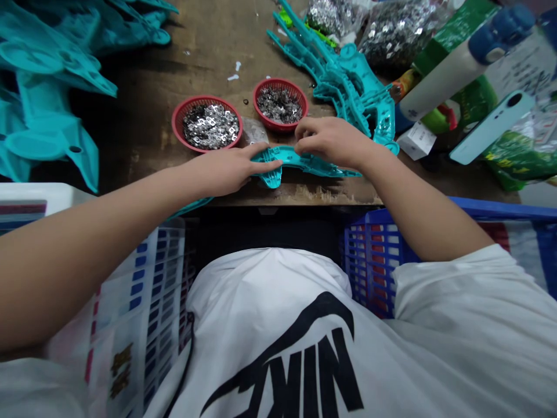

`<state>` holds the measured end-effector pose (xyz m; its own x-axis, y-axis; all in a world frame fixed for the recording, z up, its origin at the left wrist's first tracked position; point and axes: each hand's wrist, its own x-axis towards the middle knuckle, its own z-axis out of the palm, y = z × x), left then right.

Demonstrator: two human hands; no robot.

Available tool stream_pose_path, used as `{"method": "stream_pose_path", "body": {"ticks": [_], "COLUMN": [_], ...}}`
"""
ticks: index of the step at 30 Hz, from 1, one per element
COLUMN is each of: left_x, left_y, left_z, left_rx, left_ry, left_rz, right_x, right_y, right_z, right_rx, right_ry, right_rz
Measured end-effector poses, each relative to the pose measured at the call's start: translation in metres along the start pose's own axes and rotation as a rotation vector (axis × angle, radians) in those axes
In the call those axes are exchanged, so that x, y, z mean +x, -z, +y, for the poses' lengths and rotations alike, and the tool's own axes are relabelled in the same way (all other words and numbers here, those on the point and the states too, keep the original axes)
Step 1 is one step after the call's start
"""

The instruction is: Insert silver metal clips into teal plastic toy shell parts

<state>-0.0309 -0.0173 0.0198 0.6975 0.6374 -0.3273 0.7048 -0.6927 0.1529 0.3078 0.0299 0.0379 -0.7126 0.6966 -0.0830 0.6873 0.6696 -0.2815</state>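
The left hand (221, 171) lies across the left end of a turquoise moulded plastic piece (290, 155), hiding part of it; the piece rests near the front edge of a brown wooden worktop (209, 52). Two fingers of the left grip stretch out, spread apart, over the piece, but its thumb is out of sight, so whether it clasps anything cannot be told. The right hand (331, 141) curls over the piece's far rim; its fingertips are hidden, and I cannot tell whether this grip pinches something small.

A crumpled clear plastic bag (256, 132) is partly covered by the left fingers, its contents unclear. It sits between two round red plastic baskets (176, 123) (281, 125) of small silver metal clips, standing just beyond the hands. A stack of turquoise plastic parts (56, 75) is cut off at the left edge; another turquoise pile (348, 81) lies close beyond the right hand, a white bottle with a blue lid (448, 75) beside it. Through the slats of the blue plastic crate (374, 261), the contents are hard to make out.
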Motion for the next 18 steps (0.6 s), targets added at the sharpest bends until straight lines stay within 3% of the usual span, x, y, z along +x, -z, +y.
{"method": "stream_pose_path", "body": {"ticks": [8, 12, 15, 18], "left_x": [0.0, 0.0, -0.001, -0.003], "left_y": [0.002, 0.001, 0.0, -0.001], "left_z": [0.002, -0.001, -0.001, 0.004], "left_rx": [0.009, -0.004, 0.012, 0.078], "left_ry": [0.028, 0.051, 0.036, 0.027], "left_rz": [-0.016, -0.004, -0.017, 0.003], "right_x": [0.005, -0.002, -0.013, -0.016], "right_y": [-0.009, 0.001, 0.004, -0.006], "right_z": [0.016, 0.033, 0.039, 0.029], "right_rx": [0.155, 0.229, 0.179, 0.064], "right_ry": [0.044, -0.068, -0.135, -0.161], "right_rz": [0.04, 0.093, -0.051, -0.226]}}
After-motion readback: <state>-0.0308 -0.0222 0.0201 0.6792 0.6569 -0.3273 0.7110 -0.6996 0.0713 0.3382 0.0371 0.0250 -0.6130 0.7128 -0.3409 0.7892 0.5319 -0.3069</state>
